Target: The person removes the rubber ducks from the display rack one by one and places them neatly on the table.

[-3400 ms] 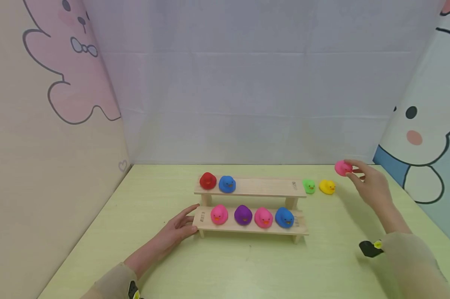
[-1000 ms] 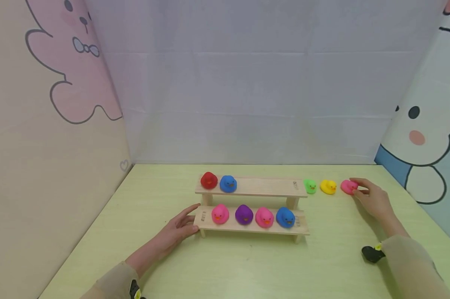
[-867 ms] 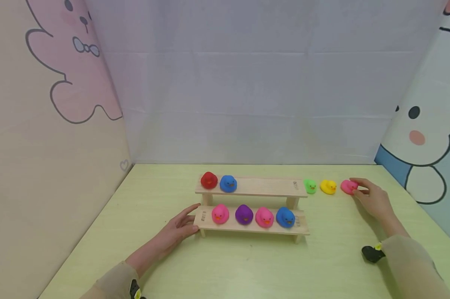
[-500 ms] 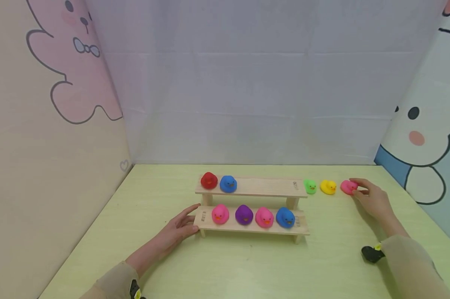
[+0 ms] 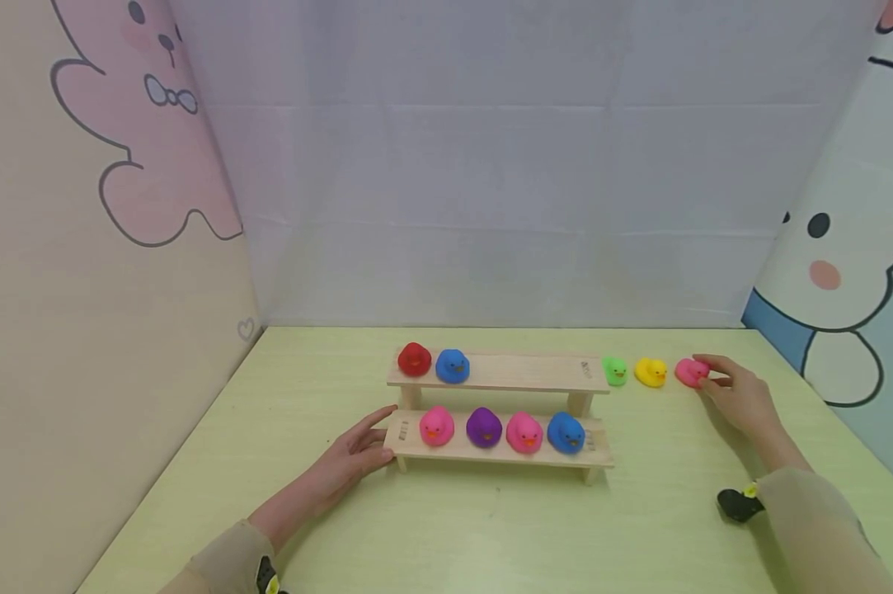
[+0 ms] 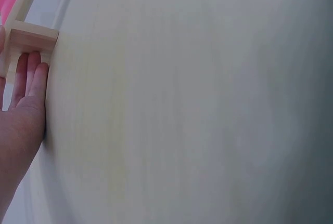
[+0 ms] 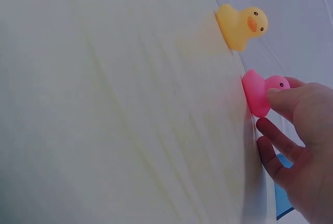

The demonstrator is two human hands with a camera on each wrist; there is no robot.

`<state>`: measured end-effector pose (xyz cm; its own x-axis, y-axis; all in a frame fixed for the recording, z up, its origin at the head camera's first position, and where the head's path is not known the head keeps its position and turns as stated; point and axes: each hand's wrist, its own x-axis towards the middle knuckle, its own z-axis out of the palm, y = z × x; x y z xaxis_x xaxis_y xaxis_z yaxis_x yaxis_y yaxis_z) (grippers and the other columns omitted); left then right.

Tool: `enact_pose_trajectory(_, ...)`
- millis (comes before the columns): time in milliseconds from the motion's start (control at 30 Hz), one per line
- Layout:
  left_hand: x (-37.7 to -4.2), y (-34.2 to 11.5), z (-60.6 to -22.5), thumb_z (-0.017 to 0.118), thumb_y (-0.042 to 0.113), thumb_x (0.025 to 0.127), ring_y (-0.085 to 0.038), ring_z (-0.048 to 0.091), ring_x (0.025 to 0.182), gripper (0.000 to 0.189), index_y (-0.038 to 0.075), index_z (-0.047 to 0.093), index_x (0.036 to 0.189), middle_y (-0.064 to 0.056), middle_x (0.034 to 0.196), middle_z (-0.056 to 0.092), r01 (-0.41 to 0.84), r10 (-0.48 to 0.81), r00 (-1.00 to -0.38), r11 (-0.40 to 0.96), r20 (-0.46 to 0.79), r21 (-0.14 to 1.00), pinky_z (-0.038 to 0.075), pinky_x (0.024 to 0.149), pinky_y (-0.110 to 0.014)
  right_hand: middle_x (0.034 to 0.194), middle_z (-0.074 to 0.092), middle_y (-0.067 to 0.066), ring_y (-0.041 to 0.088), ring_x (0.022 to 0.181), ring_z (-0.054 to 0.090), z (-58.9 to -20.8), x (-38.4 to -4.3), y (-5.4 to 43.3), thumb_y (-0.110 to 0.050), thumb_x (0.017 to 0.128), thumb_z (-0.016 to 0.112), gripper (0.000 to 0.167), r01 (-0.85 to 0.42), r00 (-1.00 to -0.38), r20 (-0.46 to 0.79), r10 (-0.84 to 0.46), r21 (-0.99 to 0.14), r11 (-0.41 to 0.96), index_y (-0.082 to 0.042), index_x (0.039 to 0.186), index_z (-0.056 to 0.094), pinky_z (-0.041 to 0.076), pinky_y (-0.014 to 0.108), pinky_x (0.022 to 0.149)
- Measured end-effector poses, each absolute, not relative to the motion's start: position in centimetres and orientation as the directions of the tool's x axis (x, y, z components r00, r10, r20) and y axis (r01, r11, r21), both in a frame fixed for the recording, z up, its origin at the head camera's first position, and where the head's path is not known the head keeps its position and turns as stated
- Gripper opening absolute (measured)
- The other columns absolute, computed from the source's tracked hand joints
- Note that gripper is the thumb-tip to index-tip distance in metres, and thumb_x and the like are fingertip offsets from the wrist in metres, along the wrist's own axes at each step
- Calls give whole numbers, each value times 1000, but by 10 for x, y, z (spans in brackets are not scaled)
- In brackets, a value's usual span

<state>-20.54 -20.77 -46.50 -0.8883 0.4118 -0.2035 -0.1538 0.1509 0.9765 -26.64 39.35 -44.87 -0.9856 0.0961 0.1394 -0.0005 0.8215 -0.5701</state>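
Observation:
A two-tier wooden stand (image 5: 520,373) stands mid-table. Its lower shelf bears a pink duck (image 5: 436,427), a purple duck (image 5: 484,428), another pink duck (image 5: 524,433) and a blue duck (image 5: 566,433). On the upper shelf sit a red duck (image 5: 414,360) and a blue one. My left hand (image 5: 353,448) rests against the stand's left end, fingers fairly straight, thumb at the front corner; in the left wrist view its fingertips reach under the shelf. At right, my right hand (image 5: 739,394) pinches a pink rubber duck (image 7: 256,93) on the table between thumb and finger.
A green duck (image 5: 615,371) and a yellow duck (image 5: 650,372) stand between the stand and my right hand, in a row with the pinched duck. White cloth (image 5: 491,206) hangs behind the table (image 5: 446,528); printed panels border both sides.
Since the earliest frame, my right hand has lowered the pink duck onto the table beside the yellow one. Over the last second, both hands have stayed in place.

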Motion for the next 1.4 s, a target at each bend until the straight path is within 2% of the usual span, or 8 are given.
enact_pose_trajectory(333, -206, -207, -466, 61, 24, 98, -18, 53, 130, 69, 31, 25, 156, -13, 147, 47, -151, 412, -889, 152, -201, 977, 39, 115, -39, 143, 38, 37, 53, 114, 48, -449, -266, 394, -22, 98, 60, 62, 5, -987, 131, 97, -569, 822, -3, 151, 34, 46, 66, 91)
enact_pose_trajectory(667, -205, -209, -467, 60, 22, 98, -18, 52, 131, 69, 31, 25, 156, -14, 148, 46, -145, 416, -888, 151, -196, 978, 38, 115, -40, 144, 35, 39, 55, 119, 39, -450, -266, 397, -37, 97, 61, 74, -36, -986, 157, 60, -547, 836, -4, 154, 27, 41, 70, 89)
enact_pose_trajectory(1033, -204, -208, -465, 60, 21, 98, -18, 53, 130, 69, 30, 24, 157, -15, 149, 46, -148, 415, -889, 140, -194, 979, 38, 115, -41, 145, 41, 36, 56, 124, 36, -427, -270, 373, -29, 93, 68, 71, -106, -958, 283, 52, -514, 851, -5, 151, 35, 32, 74, 97)
enact_pose_trajectory(1167, -204, -207, -466, 60, 21, 98, -19, 53, 130, 69, 30, 24, 157, -15, 149, 46, -145, 414, -890, 145, -193, 979, 38, 115, -42, 145, 41, 34, 54, 124, 36, -414, -270, 356, -28, 94, 67, 70, -115, -950, 307, 57, -512, 851, -6, 152, 35, 34, 73, 97)
enact_pose_trajectory(1400, -205, -207, -465, 60, 22, 98, -20, 53, 131, 69, 31, 24, 157, -15, 149, 46, -145, 413, -890, 147, -194, 978, 37, 116, -44, 149, 41, 29, 50, 126, 40, -392, -262, 324, -25, 93, 69, 67, -206, -919, 392, 33, -552, 808, -7, 150, 39, 41, 66, 96)
